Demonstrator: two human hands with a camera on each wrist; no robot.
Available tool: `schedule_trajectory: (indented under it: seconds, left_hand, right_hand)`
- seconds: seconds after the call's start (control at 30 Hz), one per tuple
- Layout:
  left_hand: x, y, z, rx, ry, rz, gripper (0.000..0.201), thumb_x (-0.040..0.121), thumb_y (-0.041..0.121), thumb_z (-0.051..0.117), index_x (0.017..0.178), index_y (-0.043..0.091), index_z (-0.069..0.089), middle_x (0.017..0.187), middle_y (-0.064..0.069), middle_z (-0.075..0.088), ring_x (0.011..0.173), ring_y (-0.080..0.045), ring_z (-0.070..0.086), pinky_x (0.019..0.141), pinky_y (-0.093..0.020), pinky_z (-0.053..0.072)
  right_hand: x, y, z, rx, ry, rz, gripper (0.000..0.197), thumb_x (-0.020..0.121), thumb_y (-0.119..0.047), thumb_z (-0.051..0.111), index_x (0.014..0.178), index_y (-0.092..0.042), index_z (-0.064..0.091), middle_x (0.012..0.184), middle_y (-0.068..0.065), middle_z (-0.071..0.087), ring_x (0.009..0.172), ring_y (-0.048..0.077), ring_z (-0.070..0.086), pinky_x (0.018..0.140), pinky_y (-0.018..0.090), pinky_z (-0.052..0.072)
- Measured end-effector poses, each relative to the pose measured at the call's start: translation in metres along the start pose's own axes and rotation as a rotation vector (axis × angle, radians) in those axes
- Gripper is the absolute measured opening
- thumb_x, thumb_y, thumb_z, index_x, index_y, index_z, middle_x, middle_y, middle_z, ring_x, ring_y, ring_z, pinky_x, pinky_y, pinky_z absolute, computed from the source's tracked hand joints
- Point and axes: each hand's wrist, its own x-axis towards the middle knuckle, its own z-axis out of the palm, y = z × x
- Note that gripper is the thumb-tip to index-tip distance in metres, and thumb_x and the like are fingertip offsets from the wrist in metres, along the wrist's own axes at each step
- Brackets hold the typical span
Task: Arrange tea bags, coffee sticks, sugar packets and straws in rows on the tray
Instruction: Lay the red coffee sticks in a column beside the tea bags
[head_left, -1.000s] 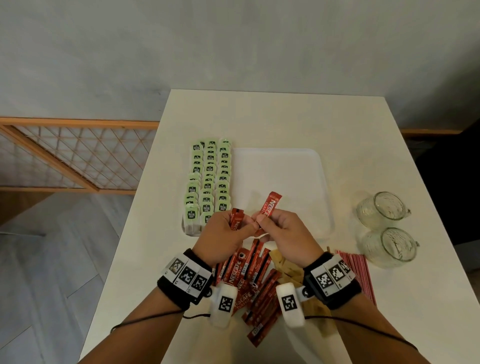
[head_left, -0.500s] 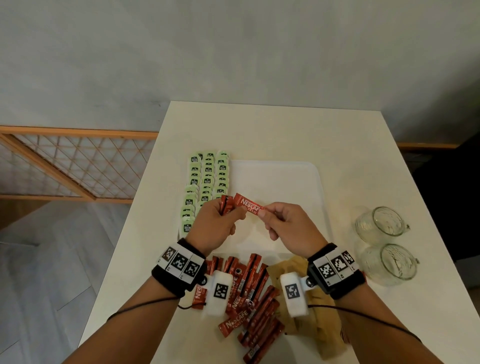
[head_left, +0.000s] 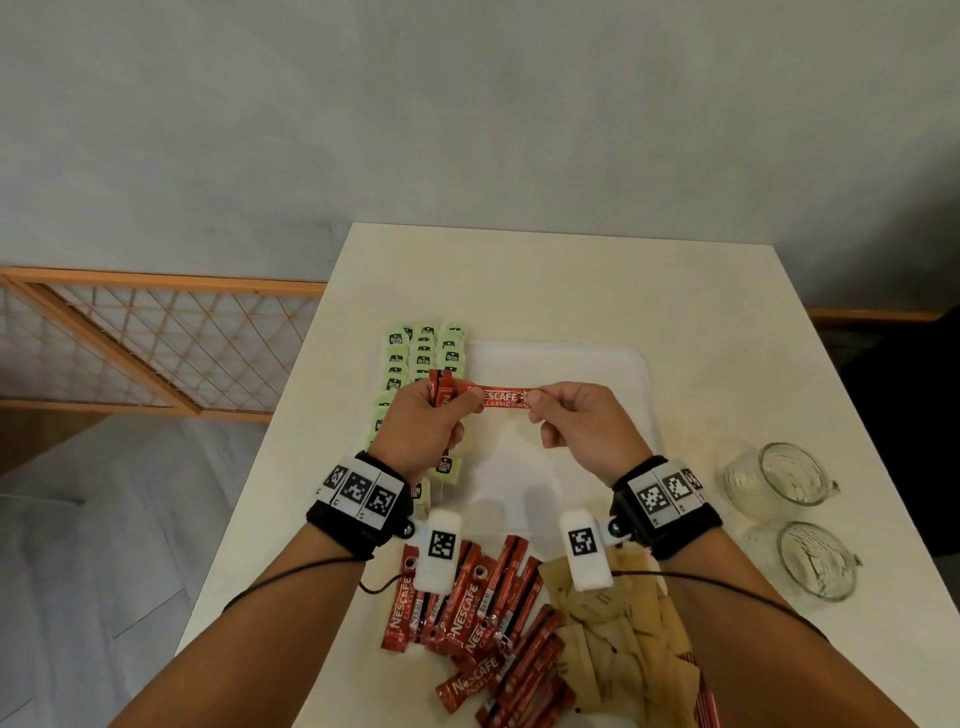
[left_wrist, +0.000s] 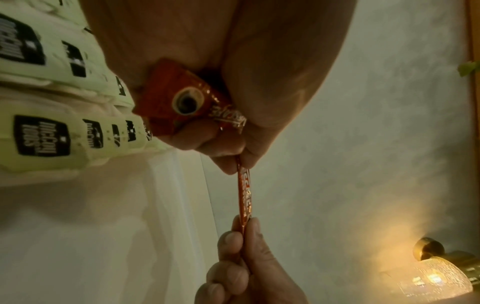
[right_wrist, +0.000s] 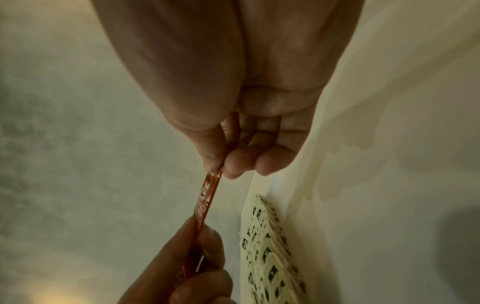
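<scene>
Left grip (head_left: 423, 423): curling round a small bundle of red coffee sticks (head_left: 441, 389), ends poking up past the knuckles; thumb and forefinger also pinching the left end of one single coffee stick (head_left: 501, 399).
Right grip (head_left: 582, 426): pinching the right end of that same single coffee stick between thumb and forefinger, other fingers tucking in underneath.
Single coffee stick: stretching level between both hands, hanging in the air above the tray, label facing up.
Wrist views: showing the stick edge-on (left_wrist: 244, 195), pinched at both ends; the bundle's printed end (left_wrist: 182, 98) peeking out of the left palm.
Tray (head_left: 597, 364): sitting white on the desk (head_left: 571, 280), below the hands.
Tea bags (head_left: 423, 348): lying in three overlapping green rows down the tray's left edge, partly hiding behind the left hand.
Loose coffee sticks (head_left: 467, 613): piling up on the desk at the near edge, between the forearms.
Sugar packets (head_left: 618, 639): heaping brown just right of that red pile, touching it.
Straws (head_left: 706, 696): peeking out red-striped beside the right forearm, mostly hidden.
Glass cups (head_left: 789, 473): standing as a pair on the desk, well right of the tray.
</scene>
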Motion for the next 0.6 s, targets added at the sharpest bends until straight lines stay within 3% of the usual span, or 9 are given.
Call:
schedule_trajectory:
  seconds: [0.13,0.3,0.47,0.6]
  left_hand:
    - [0.017,0.003,-0.002,0.018,0.030,-0.032,0.024,0.096,0.023,0.065,0.099,-0.001,0.068,0.052,0.006,0.054,0.038,-0.009,0.041,0.036,-0.019,0.027]
    - [0.039,0.008,-0.010,0.017,0.051,-0.114,0.015,0.097,0.031,0.062,0.089,0.019,0.065,0.066,0.006,0.057,0.045,-0.010,0.045,0.043,-0.022,0.030]
    - [0.053,0.007,-0.016,-0.111,0.035,-0.202,0.009,0.097,0.023,0.058,0.095,0.016,0.064,0.073,0.000,0.058,0.051,-0.014,0.048,0.046,-0.025,0.032]
    - [0.056,0.005,-0.018,-0.185,0.020,-0.241,0.025,0.092,0.007,0.045,0.108,0.008,0.064,0.072,-0.004,0.058,0.052,-0.017,0.049,0.040,-0.021,0.034]
  right_hand:
    - [0.025,0.001,-0.001,0.022,0.013,0.025,0.013,0.101,-0.011,0.060,0.100,-0.009,0.073,0.083,0.004,0.071,0.058,0.010,0.055,0.061,0.026,0.054]
    - [0.063,0.004,-0.003,0.022,0.164,0.100,0.015,0.097,-0.018,0.066,0.094,-0.007,0.075,0.084,0.006,0.073,0.056,0.010,0.056,0.062,0.026,0.054]
    - [0.094,0.012,0.002,0.002,0.190,0.215,0.016,0.098,-0.018,0.066,0.094,-0.003,0.072,0.077,0.008,0.069,0.052,0.012,0.054,0.050,0.022,0.052]
    - [0.113,0.014,0.003,-0.049,0.199,0.302,0.015,0.098,-0.018,0.066,0.094,-0.003,0.068,0.070,0.007,0.069,0.044,0.010,0.056,0.042,0.021,0.049]
